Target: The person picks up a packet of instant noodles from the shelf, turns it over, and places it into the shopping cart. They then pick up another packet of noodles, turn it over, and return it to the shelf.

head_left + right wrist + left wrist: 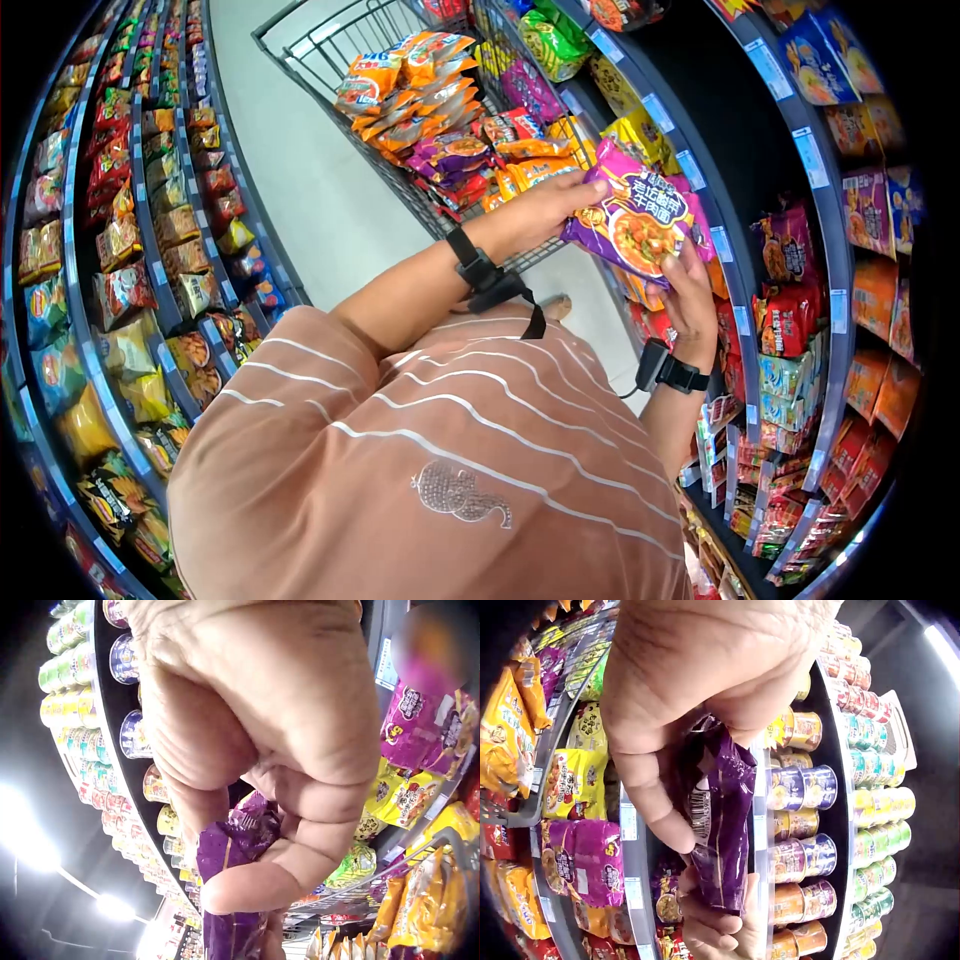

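Note:
A purple instant noodle packet [640, 215] with a bowl of noodles printed on its front is held up between both hands, in front of the shelves. My left hand [550, 208] grips one end, thumb over the printed face. At the opposite end, my right hand [690, 290] pinches a corner. In the left wrist view the packet [724, 817] shows its dark purple back and a barcode, with the left hand [697, 682] above it. The right wrist view has the fingers of the right hand [262, 727] curled about the packet [225, 926].
A wire shopping cart [300, 70] stands ahead, with orange noodle packets [415, 85] piled in it. Shelves of purple multipacks [585, 862] and cup noodles [802, 787] line the right. Across the pale aisle floor [255, 120], a left shelf holds snack bags [125, 270].

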Demonstrator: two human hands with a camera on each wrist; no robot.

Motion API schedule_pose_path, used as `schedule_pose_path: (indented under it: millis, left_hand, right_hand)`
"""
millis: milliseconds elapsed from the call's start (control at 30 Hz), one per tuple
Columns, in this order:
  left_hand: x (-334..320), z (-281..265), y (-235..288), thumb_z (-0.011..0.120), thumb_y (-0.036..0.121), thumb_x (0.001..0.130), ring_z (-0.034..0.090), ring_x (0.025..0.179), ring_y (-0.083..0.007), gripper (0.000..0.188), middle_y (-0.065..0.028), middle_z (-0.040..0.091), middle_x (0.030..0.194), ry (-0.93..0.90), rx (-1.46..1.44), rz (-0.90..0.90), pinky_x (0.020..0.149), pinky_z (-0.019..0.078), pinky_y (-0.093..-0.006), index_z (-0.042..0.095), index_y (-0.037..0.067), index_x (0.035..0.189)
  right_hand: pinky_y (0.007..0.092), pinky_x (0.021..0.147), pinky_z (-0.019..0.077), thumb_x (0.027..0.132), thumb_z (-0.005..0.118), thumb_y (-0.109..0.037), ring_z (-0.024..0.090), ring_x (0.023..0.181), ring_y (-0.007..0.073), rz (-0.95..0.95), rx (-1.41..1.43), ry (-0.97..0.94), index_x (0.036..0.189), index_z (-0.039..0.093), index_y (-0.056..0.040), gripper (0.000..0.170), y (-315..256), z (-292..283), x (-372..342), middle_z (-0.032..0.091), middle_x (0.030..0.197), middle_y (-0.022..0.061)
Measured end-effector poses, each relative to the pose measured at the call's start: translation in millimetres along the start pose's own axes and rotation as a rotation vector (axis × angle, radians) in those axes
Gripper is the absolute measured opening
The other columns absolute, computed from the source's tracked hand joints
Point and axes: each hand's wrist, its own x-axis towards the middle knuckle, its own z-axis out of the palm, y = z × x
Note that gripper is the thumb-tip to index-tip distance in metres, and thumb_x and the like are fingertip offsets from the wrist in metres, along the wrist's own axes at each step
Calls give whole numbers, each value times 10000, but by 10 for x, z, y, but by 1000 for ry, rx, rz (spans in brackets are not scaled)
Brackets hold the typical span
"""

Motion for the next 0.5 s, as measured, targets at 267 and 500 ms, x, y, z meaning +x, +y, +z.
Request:
schedule_pose_path:
  millis: [267,500]
  left_hand:
    - [21,-43,106,489,351,1050,630,1119,-154,474,-111,622,1280,62,82,56,985,511,-317,503,-19,1346]
    - [-20,-65,308,434,338,1070,620,1137,-161,458,-100,619,1288,78,253,117,1014,490,-327,504,-18,1348]
  right_hand:
    - [279,624,560,1009,575,-255,658,755,145,-20,12,-17,1404,388,-12,501,5,63,99,630,1161,87]
    - [299,645,563,1014,572,-294,691,850,204,-42,75,-55,1404,394,2,520,19,103,251,631,1168,121]
